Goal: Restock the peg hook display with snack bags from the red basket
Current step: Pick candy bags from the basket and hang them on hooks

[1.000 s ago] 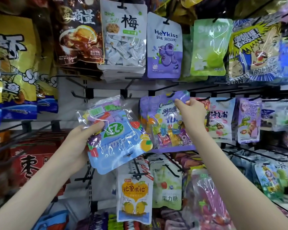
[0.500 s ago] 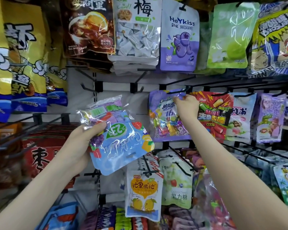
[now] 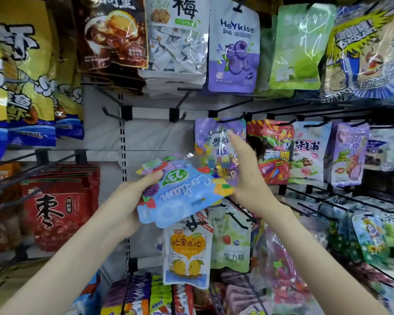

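Bag (image 3: 184, 195) in left hand (image 3: 126, 202) (inverted)

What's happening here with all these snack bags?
A person is stocking a wall of peg hooks with snacks. Their left hand holds a blue candy bag, tilted in front of the display. The right hand is open, just in front of a purple candy bag that hangs on its hook. A bare hook sits up to the left.

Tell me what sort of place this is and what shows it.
Most likely a shop's snack aisle: black peg hooks on a white slotted back panel, rows of hanging bags such as the HeYkiss blueberry pouch, and a left hand holding a blue candy bag.
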Motion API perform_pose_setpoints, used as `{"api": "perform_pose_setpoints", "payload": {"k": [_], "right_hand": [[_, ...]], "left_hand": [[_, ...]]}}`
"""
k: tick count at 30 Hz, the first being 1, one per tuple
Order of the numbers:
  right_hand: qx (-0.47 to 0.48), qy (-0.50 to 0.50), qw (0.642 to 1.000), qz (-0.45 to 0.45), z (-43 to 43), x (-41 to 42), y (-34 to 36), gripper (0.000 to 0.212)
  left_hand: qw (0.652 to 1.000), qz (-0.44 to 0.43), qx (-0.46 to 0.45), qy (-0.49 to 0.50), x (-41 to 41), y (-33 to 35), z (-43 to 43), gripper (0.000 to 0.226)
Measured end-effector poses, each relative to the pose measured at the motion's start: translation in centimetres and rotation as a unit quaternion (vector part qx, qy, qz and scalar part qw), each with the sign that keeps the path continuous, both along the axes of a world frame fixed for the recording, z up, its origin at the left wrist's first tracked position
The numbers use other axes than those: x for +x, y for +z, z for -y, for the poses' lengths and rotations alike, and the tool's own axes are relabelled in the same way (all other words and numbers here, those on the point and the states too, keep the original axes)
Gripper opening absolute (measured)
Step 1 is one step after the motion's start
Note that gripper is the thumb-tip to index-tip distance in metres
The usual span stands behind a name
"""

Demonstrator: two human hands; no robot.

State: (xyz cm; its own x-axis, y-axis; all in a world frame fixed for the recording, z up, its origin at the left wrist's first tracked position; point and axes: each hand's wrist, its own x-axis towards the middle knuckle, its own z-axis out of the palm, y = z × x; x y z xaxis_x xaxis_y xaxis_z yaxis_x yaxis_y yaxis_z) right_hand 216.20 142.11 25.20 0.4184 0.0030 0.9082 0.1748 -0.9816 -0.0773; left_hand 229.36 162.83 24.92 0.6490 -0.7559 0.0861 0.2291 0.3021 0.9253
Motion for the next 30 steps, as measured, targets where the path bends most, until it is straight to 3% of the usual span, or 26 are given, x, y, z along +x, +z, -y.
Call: {"api": "perform_pose_setpoints", "payload": {"k": [3,5,7,10,12,14,16,17,19,21,24,28,30], "right_hand": [[-0.084,0.046,0.993,-0.074,-1.1,-0.2,-1.0,0.057],[-0.005,0.056,0.987,-0.153,-1.0,-0.6,-1.0,0.039],[0.103,0.088,0.971,-0.194,-0.9,-1.7,-1.3,0.044],[0.185,0.149,0.965,-0.108,-1.2,-3.4,-1.7,0.050],[0.267,0.172,0.947,-0.036,-1.4,-3.8,-1.5,0.036],[0.338,0.150,0.929,0.010,-1.0,-3.8,-1.1,0.026],[0.364,0.124,0.923,0.006,-0.5,-3.9,-1.0,0.027],[0.365,0.118,0.923,-0.002,-0.4,-3.9,-1.0,0.025],[0.368,0.125,0.921,-0.027,-0.7,-3.8,-0.9,0.021],[0.375,0.139,0.916,-0.035,-1.0,-3.5,-0.7,0.025],[0.386,0.141,0.911,-0.030,-1.2,-3.2,-0.1,0.021],[0.442,0.150,0.884,-0.036,-1.4,-2.9,0.2,0.034],[0.456,0.160,0.875,-0.034,-1.6,-2.7,0.5,0.040]], "left_hand": [[0.997,-0.003,0.043,-0.061,-1.3,0.1,1.0,0.038],[0.993,-0.002,0.054,-0.101,-2.2,0.1,1.6,0.031],[0.992,-0.008,0.062,-0.107,-3.0,0.3,2.0,0.030],[0.988,-0.014,0.093,-0.119,-2.8,0.3,2.1,0.045],[0.968,0.106,0.210,-0.092,-2.2,0.2,1.7,0.071],[0.917,0.267,0.295,0.014,-1.5,-0.4,1.5,0.099],[0.876,0.387,0.270,0.099,-1.0,-0.8,1.6,0.103],[0.880,0.404,0.234,0.086,-0.8,-0.9,1.6,0.099],[0.912,0.383,0.145,0.011,-1.3,-0.8,1.8,0.088],[0.923,0.372,0.096,-0.020,-1.5,-0.6,2.3,0.084],[0.922,0.379,0.076,0.011,-1.4,0.0,2.7,0.064],[0.936,0.343,0.046,-0.060,-1.3,0.5,2.4,0.039],[0.950,0.299,0.024,-0.085,-1.2,0.3,2.5,0.038]]}}
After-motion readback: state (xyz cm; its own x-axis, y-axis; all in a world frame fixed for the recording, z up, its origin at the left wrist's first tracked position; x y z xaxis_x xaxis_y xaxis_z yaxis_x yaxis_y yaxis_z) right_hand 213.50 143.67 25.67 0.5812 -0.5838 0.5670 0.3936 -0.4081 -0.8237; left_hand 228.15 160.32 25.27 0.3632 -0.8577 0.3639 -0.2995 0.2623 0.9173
